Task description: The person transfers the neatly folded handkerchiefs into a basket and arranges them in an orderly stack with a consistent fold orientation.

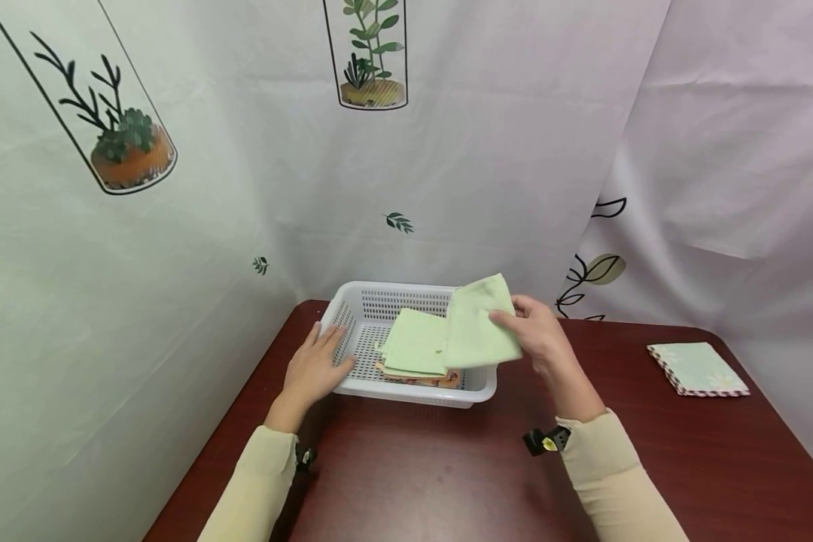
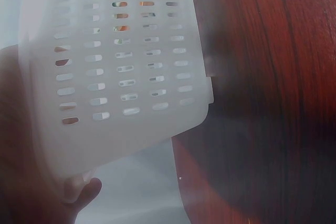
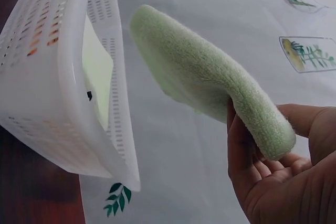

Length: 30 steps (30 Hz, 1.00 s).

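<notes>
A white plastic basket [image 1: 406,393] with slotted walls stands on the table. My left hand [image 1: 315,366] holds its left rim, fingers spread across the edge; in the left wrist view part of the hand lies alongside the slotted wall [image 2: 115,140]. My right hand [image 1: 538,331] pinches a folded light-green towel [image 1: 481,324] by its right edge, above the basket's right side. The towel's fuzzy, thick fold [image 3: 210,72] shows in the right wrist view, thumb on one side and fingers on the other. Inside the basket lies another folded green towel [image 1: 413,342], on top of an orange patterned cloth [image 1: 450,380].
A folded pale towel [image 1: 698,369] with a checked edge lies at the right of the dark red table [image 1: 433,467]. White fabric with plant prints [image 1: 488,173] hangs behind and to the left, close to the basket.
</notes>
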### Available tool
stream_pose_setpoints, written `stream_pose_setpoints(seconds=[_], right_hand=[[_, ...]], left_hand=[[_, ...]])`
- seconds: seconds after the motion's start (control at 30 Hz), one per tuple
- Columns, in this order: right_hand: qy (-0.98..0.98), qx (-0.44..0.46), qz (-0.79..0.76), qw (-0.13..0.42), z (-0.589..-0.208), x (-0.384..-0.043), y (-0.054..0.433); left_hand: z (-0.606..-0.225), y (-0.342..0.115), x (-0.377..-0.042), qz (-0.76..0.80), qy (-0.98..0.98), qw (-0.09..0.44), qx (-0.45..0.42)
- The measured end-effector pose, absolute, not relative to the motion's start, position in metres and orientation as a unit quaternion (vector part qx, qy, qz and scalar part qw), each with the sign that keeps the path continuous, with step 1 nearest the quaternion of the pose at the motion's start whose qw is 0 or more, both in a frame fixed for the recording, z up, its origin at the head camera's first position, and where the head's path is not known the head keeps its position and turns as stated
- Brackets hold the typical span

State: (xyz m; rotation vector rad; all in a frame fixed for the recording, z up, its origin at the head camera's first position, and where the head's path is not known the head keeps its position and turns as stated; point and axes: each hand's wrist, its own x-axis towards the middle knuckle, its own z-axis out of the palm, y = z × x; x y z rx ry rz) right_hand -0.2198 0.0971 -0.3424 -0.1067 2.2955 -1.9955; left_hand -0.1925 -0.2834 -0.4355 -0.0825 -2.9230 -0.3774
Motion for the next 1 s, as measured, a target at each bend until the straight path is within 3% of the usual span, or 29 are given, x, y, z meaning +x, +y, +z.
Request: stream_pose_setpoints(seconds=[1.0], right_hand=[[0.709, -0.020, -0.701, 0.071, -0.364, -0.231, 0.039]], left_hand=[[-0.435, -0.283, -0.191, -0.133, -0.986, 0.103, -0.022]])
